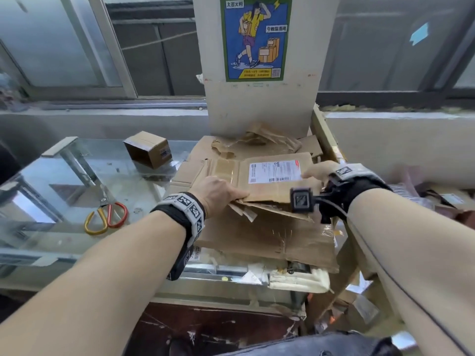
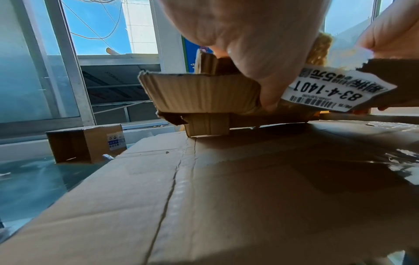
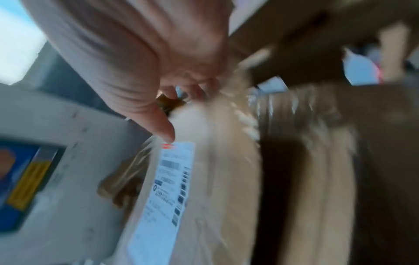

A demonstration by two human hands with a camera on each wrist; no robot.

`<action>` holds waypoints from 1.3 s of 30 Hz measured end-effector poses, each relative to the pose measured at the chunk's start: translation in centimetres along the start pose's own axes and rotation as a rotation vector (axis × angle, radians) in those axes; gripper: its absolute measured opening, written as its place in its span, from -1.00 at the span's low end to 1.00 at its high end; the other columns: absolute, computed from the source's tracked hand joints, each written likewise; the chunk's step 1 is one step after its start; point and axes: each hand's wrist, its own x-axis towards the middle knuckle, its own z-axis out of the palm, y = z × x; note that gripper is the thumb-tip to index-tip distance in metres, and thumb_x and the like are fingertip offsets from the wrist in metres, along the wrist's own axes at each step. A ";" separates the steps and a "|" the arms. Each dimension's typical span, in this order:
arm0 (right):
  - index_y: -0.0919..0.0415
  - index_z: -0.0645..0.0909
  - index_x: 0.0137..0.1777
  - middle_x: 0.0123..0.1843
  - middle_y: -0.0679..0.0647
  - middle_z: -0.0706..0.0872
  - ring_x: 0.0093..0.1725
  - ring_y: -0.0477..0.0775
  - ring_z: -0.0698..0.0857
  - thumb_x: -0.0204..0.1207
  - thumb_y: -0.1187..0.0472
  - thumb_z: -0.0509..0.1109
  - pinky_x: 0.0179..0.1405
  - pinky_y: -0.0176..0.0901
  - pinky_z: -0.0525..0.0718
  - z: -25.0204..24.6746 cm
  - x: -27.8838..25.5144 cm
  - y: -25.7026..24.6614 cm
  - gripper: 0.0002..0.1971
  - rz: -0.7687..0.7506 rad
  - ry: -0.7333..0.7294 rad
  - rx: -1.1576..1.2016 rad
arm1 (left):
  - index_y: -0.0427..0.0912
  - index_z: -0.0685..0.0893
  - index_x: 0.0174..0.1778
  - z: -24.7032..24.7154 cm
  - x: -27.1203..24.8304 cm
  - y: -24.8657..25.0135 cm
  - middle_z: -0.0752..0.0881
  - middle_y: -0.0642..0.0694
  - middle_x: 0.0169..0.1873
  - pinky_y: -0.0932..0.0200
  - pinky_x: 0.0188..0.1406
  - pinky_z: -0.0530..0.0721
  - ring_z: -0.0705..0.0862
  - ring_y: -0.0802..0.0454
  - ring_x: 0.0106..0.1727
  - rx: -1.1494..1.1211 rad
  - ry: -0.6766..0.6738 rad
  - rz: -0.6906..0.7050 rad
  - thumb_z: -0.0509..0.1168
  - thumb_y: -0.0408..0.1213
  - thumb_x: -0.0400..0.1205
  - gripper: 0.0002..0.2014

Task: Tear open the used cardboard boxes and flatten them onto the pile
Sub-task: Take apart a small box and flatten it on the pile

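A flattened brown box (image 1: 272, 191) with a white shipping label (image 1: 275, 172) lies tilted just above the cardboard pile (image 1: 257, 240). My left hand (image 1: 221, 192) grips its near left edge, thumb on top and fingers underneath. My right hand (image 1: 317, 172) grips its right edge beside the label. In the left wrist view my left hand (image 2: 260, 62) pinches the folded flaps of the box (image 2: 199, 93), with a torn sticker (image 2: 335, 89) under it and the pile (image 2: 226, 188) below. The right wrist view is blurred; my right hand (image 3: 147, 71) has its thumb above the label (image 3: 165, 188).
A small taped box (image 1: 147, 149) stands on the glass counter (image 1: 64, 176) at the left, with orange and yellow scissors (image 1: 108, 218) nearer me. A pillar with a poster (image 1: 257, 37) rises behind the pile. Cardboard scraps and packaging litter the floor at the right (image 1: 359, 291).
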 end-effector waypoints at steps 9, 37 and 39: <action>-0.01 0.11 0.66 0.65 0.13 0.19 0.62 0.27 0.17 0.57 0.14 0.35 0.59 0.08 0.11 5.1 0.1 -5.4 -0.30 -0.186 -0.024 -0.396 | 0.06 0.59 0.32 1.6 -1.5 1.4 0.75 0.01 0.15 -0.01 0.19 0.67 0.71 0.02 0.17 -0.108 -0.203 0.076 0.13 -0.32 0.67 -0.66; -0.31 0.14 0.54 0.40 0.16 0.32 0.38 0.35 0.36 0.11 0.05 0.69 0.32 0.29 0.49 5.6 2.4 -5.9 0.05 -0.128 -0.139 -0.617 | -0.26 0.67 -0.06 1.1 6.0 -6.9 0.78 -0.21 -0.23 -0.09 -0.04 0.76 0.75 -0.11 -0.27 -1.664 -0.096 -0.915 0.52 -0.26 0.49 -0.78; -0.20 0.19 0.54 0.38 0.18 0.36 0.37 0.35 0.42 0.10 0.07 0.69 0.27 0.24 0.52 4.9 2.5 -6.6 0.03 -0.125 -0.105 -0.646 | -0.26 0.66 0.01 0.0 6.3 -7.6 0.79 -0.18 -0.32 -0.04 -0.14 0.77 0.76 -0.05 -0.36 -1.747 -0.109 -0.802 0.41 -0.34 0.58 -0.86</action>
